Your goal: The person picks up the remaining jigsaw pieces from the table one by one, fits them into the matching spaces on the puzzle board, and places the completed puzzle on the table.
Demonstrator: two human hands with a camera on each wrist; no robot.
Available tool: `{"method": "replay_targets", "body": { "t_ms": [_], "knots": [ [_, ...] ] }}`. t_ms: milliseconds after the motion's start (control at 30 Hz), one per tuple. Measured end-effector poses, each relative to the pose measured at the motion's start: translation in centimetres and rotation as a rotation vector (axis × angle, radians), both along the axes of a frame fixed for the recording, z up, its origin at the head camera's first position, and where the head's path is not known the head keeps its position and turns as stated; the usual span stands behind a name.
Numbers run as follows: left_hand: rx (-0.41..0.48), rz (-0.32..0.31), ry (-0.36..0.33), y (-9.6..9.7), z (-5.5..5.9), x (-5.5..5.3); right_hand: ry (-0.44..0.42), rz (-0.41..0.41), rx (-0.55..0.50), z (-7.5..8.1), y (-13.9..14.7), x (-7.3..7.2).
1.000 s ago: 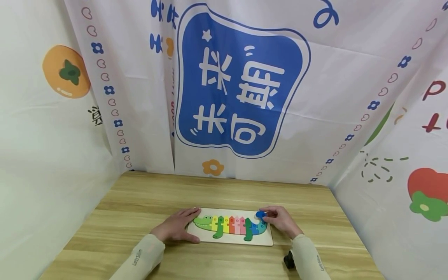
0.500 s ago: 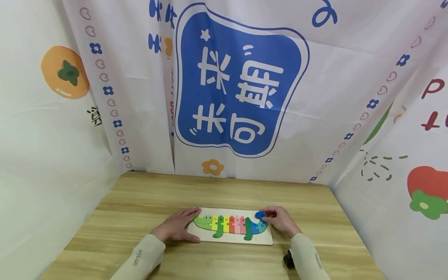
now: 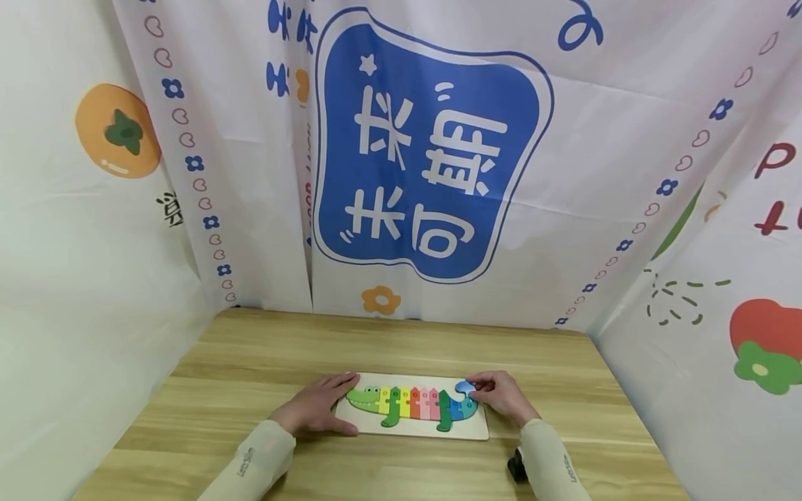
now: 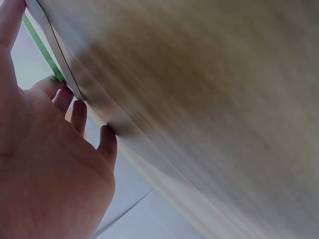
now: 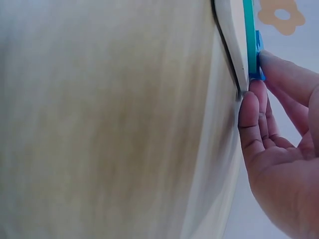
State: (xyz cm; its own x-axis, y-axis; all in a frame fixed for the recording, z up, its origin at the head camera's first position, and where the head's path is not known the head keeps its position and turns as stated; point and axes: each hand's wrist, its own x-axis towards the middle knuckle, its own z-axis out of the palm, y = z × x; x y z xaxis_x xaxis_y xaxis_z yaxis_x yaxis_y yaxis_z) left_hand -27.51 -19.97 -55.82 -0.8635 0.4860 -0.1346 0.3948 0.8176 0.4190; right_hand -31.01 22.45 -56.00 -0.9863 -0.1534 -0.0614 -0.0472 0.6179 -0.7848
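Observation:
A crocodile jigsaw puzzle lies on a pale wooden board, its green head at the left and a row of coloured segments leading to a curled tail. Thumb and fingers of my right hand pinch the blue tail-tip puzzle piece at the board's upper right. In the right wrist view this blue piece stands slightly above the teal one, with fingertips right at the board's edge. My left hand rests spread at the board's left end. Its fingertips touch the board's edge in the left wrist view.
The board lies on a wood-grain table. A small black object sits by the right sleeve. Printed white curtains stand behind the table and along both sides.
The blue tail-tip piece has tilted and now shows a lighter, shinier face over the tail's end. My right fingers have shifted only slightly with it; my left hand stays in place.

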Motion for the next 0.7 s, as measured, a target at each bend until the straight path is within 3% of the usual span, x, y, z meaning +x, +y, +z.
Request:
{"method": "replay_targets", "body": {
  "t_ms": [700],
  "knots": [
    [0.018,0.011,-0.021,0.2,0.8,0.3,0.019,0.001,0.023,0.3,0.1,0.3]
  ]
}}
